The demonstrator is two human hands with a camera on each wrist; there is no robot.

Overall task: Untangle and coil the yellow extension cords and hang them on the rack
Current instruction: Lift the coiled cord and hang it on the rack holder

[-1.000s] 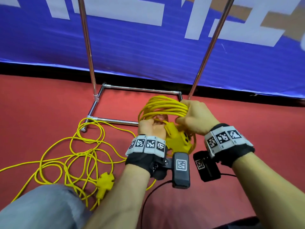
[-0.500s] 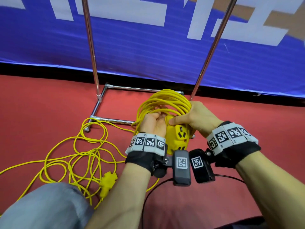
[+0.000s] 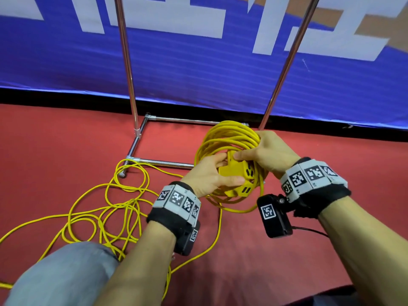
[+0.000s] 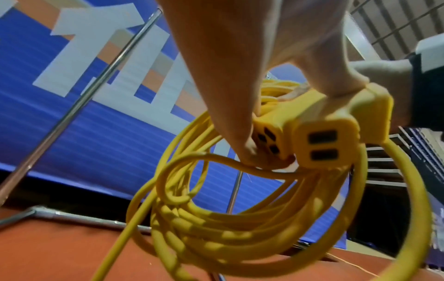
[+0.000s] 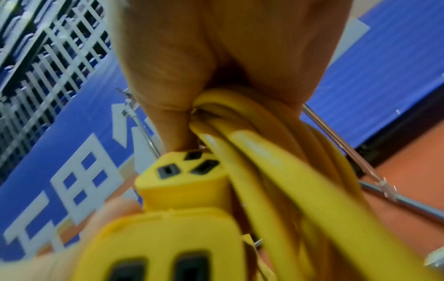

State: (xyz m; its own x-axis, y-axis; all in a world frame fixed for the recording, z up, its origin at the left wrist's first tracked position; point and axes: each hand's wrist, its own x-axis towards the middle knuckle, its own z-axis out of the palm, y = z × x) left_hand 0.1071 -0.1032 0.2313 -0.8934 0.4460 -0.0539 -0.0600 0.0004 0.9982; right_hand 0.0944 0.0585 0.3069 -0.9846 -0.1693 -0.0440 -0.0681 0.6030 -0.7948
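Note:
A coil of yellow extension cord (image 3: 229, 138) is held up in front of the rack's base. My right hand (image 3: 269, 151) grips the coil's right side, its fingers wrapped round the bundled strands (image 5: 259, 129), with the forefinger lying on the yellow socket block (image 3: 238, 173). My left hand (image 3: 212, 175) grips that block from the left, thumb across its near face. The block's sockets show in the left wrist view (image 4: 319, 140). A second yellow cord (image 3: 110, 208) lies tangled on the red floor at the left, and one strand trails down from the coil to it.
The chrome rack has two upright poles (image 3: 127, 62) (image 3: 284, 69) and a rectangular floor frame (image 3: 141, 160) just behind the coil. A blue banner (image 3: 198, 62) stands behind it. My knee in grey trousers (image 3: 64, 272) is at the lower left.
Both hands have shifted a little right with the coil. The socket block has turned, and my left thumb now lies across its near face.

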